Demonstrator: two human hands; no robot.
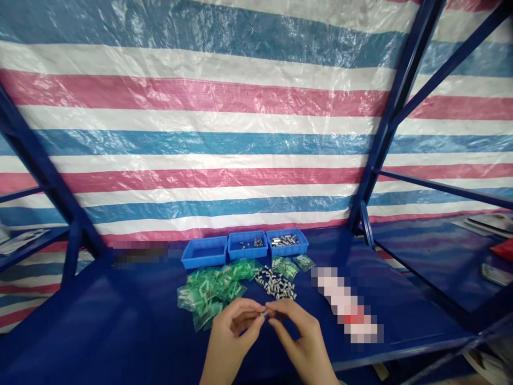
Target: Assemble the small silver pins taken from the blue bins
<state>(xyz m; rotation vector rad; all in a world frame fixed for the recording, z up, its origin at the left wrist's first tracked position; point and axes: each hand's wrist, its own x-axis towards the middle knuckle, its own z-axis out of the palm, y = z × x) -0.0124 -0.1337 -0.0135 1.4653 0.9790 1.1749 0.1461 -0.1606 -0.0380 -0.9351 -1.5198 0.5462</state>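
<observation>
My left hand [234, 329] pinches a small silvery metal bolt [264, 313] between thumb and fingertips, low in the middle of the view. From the other side my right hand [298, 329] meets it, the index fingertip at the bolt's end and the thumb curled close below. Fingertips partly cover the bolt, so its full shape is hidden. Just beyond the hands lies a loose pile of metal bolts [276, 283]. To the left of that pile, many small clear bags with a green tint [216, 289] are heaped, with pale pieces inside.
Three blue bins stand in a row behind: a left bin [204, 251], a middle bin [247, 245] with a few small metal parts, and a right bin [287, 241] holding metal pieces. More small bags [286, 266] lie before them. Blue frame posts [385, 128] flank the blue table [132, 315].
</observation>
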